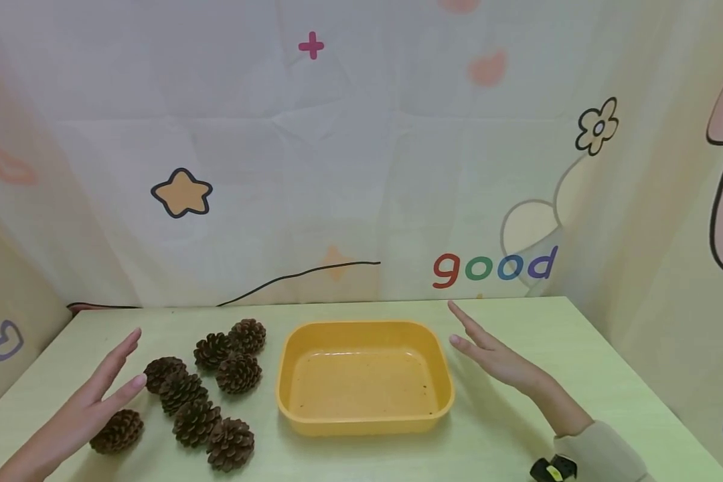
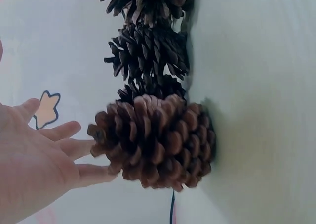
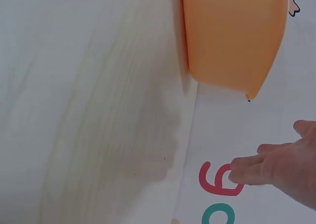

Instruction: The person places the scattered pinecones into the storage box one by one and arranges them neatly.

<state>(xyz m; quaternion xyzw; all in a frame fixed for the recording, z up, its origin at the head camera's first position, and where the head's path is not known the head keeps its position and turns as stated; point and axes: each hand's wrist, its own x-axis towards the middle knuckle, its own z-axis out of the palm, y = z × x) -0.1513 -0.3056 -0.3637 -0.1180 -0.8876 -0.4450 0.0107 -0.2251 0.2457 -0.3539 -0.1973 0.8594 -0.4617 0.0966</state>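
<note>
Several brown pine cones (image 1: 196, 422) lie in a loose cluster on the left part of the table. My left hand (image 1: 90, 395) is above the cluster's left edge with fingers extended, holding nothing. One pine cone (image 1: 117, 431) sits apart from the rest, just beside that hand; in the left wrist view this pine cone (image 2: 158, 142) overlaps the fingertips. A yellow rectangular basin (image 1: 364, 424) stands at the table's middle, with only small dark specks inside. To its right, my right hand (image 1: 500, 358) is raised with straight fingers and nothing in it.
The pale green table (image 1: 488, 442) ends at a hanging cloth (image 1: 361, 167) printed with a star, a flower and the word "good". Similar cloth stands along both sides. A black band with a yellow mark (image 1: 553, 468) is at the right sleeve.
</note>
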